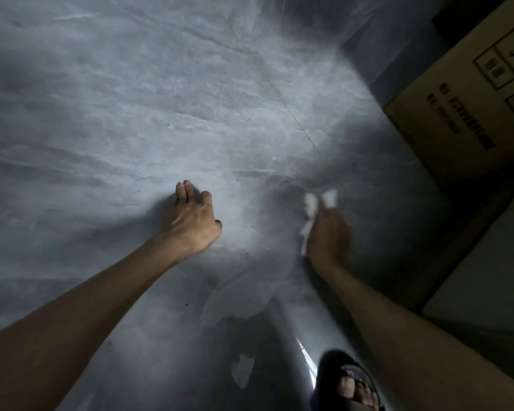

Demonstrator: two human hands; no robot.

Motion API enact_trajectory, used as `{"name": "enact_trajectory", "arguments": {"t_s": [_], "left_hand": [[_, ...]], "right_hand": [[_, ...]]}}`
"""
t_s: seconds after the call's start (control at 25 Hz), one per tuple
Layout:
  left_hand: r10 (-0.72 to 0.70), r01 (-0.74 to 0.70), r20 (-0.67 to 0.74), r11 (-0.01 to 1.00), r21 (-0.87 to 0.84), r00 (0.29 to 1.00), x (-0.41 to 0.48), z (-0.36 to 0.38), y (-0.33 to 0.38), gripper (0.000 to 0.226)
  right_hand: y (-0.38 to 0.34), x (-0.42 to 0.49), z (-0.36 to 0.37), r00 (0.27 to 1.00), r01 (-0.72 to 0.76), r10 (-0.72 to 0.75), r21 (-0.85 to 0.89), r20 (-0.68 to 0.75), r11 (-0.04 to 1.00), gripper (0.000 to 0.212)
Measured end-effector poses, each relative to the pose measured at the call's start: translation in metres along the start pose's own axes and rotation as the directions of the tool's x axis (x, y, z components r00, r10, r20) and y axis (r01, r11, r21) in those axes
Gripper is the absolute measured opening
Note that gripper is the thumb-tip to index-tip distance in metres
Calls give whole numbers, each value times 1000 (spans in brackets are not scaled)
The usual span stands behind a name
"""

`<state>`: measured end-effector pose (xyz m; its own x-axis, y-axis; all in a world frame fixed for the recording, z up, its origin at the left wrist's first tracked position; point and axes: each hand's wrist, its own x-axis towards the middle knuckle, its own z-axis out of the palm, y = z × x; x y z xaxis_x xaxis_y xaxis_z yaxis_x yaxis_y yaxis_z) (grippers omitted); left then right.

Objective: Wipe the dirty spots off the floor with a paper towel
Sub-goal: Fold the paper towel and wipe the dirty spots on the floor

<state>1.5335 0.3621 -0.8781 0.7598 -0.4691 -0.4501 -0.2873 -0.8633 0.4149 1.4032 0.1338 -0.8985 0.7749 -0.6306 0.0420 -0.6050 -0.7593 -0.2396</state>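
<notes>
Grips a bunched paper towel (321, 200) in the right hand (328, 232), low over the floor (101, 99). Braces the left hand (195, 221) on it, fingers straight, further left. Faces dark specks (187, 304) left and nearer, beside the left arm (86, 307); probably needs a leftward sweep

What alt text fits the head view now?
The right hand holds a crumpled white paper towel at the glossy grey marbled floor; left hand rests on it alongside. Small dark specks dot the floor; brown cardboard box at right.
</notes>
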Motion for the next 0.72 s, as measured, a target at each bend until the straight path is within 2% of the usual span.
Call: {"name": "enact_trajectory", "arguments": {"t_s": [0.04,0.08,0.12,0.16,0.2,0.24,0.28,0.32,0.36,0.4,0.44,0.48,0.52,0.56,0.6,0.64,0.68,0.72], "left_hand": [[13,-13,-7,1000,-5,1000,-3,-1,-3,55],[26,-26,-13,1000,-9,1000,-6,-2,-7,53],[41,-41,-21,999,-11,999,-9,-4,-10,51],[52,-52,-27,999,-16,998,-12,-5,-14,48],[57,-58,-26,998,-29,998,-16,-7,-17,45],[65,-66,-25,997,-45,998,-21,-8,-21,41],[78,-79,-23,995,-54,997,-26,-10,-24,37],[95,-96,-27,994,-54,995,-31,-12,-28,32],[105,-107,-40,993,-54,994,-38,-15,-33,28],[104,-107,-59,992,-60,993,-45,-17,-39,24],[100,-106,-85,992,-64,991,-52,-19,-46,21],[91,-99,-117,993,-64,989,-61,-21,-53,19],[77,-88,-151,994,-67,986,-69,-23,-61,18],[60,-74,-186,995,-70,981,-77,-24,-69,18],[44,-61,-223,996,-66,974,-86,-25,-77,18],[28,-43,-258,998,-52,966,-94,-24,-85,19],[5,-14,-282,999,-32,959,-102,-23,-93,21],[-22,18,-290,1000,-15,957,-110,-21,-101,25]], "right_hand": [[7,3,2,962,-264,268,62,-59,963,38],[4,-3,3,926,-355,363,87,-107,931,38],[-16,-16,2,888,-423,444,163,-123,891,34],[-43,-37,2,910,-350,396,281,-125,894,32],[-63,-63,11,979,-133,174,308,-109,942,29],[-76,-98,17,985,168,-154,216,-81,962,28],[-81,-128,24,868,496,-494,93,-45,863,37],[-75,-140,27,724,690,-690,15,11,724,43],[-66,-133,22,652,756,-757,36,27,653,39],[-54,-118,19,696,717,-718,41,1,696,29],[-45,-100,15,815,579,-579,34,4,815,26],[-32,-82,12,925,380,-380,1,24,925,29],[-21,-64,8,986,165,-165,-20,12,986,32],[-18,-54,8,998,-45,46,28,-32,999,34],[-28,-54,8,976,-207,213,93,-53,974,35],[-49,-61,8,956,-273,285,142,-67,951,35],[-76,-78,13,974,-194,213,203,-77,960,33],[-101,-103,23,997,11,5,206,-79,978,26]]}}
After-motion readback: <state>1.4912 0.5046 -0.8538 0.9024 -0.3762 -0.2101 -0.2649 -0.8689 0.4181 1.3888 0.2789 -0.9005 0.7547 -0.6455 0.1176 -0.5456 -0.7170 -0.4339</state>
